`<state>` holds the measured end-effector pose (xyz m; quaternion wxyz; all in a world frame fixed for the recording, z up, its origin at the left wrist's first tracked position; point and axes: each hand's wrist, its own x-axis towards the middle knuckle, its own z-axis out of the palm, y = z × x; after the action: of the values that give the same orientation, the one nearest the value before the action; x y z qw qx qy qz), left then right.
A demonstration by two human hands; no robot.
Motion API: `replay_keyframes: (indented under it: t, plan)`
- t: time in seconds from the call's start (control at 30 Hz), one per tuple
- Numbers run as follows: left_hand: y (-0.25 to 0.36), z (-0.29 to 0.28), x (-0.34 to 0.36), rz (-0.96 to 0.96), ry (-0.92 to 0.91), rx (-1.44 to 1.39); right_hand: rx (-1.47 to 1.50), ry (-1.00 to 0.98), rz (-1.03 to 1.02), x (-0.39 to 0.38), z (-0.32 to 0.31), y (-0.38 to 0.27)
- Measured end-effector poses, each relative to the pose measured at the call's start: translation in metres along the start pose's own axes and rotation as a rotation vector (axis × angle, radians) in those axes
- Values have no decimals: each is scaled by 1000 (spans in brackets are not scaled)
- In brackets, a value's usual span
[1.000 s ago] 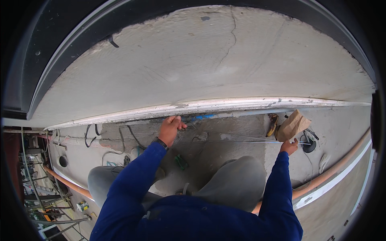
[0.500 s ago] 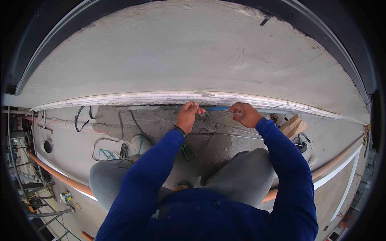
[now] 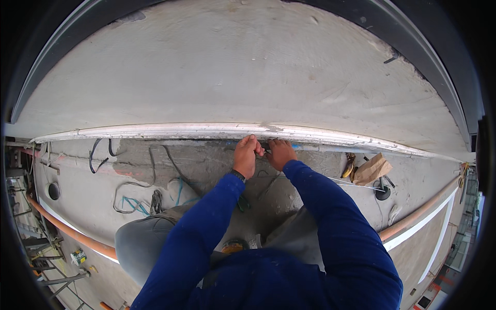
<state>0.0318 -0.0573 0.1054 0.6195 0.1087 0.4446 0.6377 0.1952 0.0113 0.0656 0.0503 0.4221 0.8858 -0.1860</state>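
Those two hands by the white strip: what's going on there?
A person in blue sleeves has both bare hands close together beside the white strip along the bottom of the pale wall. The left hand has its thumb and fingers drawn together; the right hand is bent down next to it. What, if anything, they grip is too small to tell. Off to the right, thin pale lines run toward a round black thing near a brown paper bag.

Scuffed, ridged moulding (image 3: 196, 130), creased matt paper bag (image 3: 374, 169), rough cement-like floor (image 3: 206, 155), matt cloth sleeves (image 3: 346, 217).
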Motion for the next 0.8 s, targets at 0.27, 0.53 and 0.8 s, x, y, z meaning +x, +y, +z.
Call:
replay_keyframes:
  t: [0.27, 0.53, 0.8]
  plan:
    - [2, -1, 0, -31, 99, -58, 3, -138, 55, 14, 3, 8]
    - [7, 8, -3, -68, 119, -9, -9, -93, 8, 13, 5, 13]
    - [16, 12, -4, -67, 136, -9, -8, -133, 22, 15, 4, 15]
